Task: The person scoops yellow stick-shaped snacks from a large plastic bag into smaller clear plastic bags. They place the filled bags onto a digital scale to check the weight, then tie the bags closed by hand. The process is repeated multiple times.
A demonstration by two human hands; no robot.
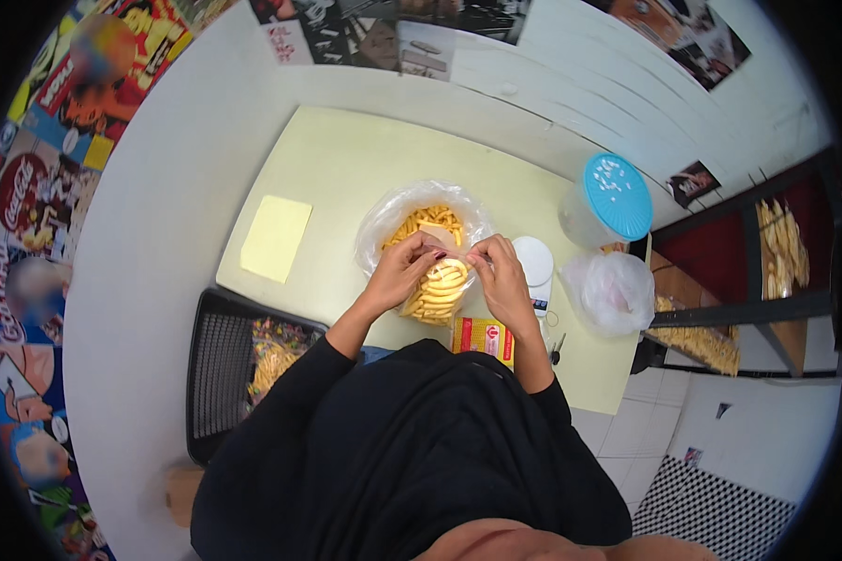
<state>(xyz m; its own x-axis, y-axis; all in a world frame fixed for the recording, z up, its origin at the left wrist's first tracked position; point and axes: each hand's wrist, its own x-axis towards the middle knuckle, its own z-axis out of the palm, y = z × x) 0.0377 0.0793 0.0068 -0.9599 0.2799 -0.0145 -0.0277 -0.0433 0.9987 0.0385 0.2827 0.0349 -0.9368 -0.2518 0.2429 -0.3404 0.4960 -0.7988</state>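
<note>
Both hands grip the top edge of a small clear plastic bag [433, 298] packed with yellow stick-shaped snacks. My left hand [405, 266] pinches the bag's upper left side, with a dark-painted nail showing. At the upper right corner, my right hand [496, 270] holds the plastic between thumb and fingers. Just behind the small bag, a large open plastic bag [379, 210] holds loose yellow snack sticks [431, 219]. A pale scoop-like piece, partly hidden by my hands, lies among them.
Right of my hands are a white kitchen scale [533, 263], a blue-lidded tub [617, 196], a knotted plastic bag [614, 291] and small scissors [556, 348]. A yellow-red packet [483, 338] lies near me. A yellow sheet [276, 238] and a black crate [217, 365] of filled bags are left.
</note>
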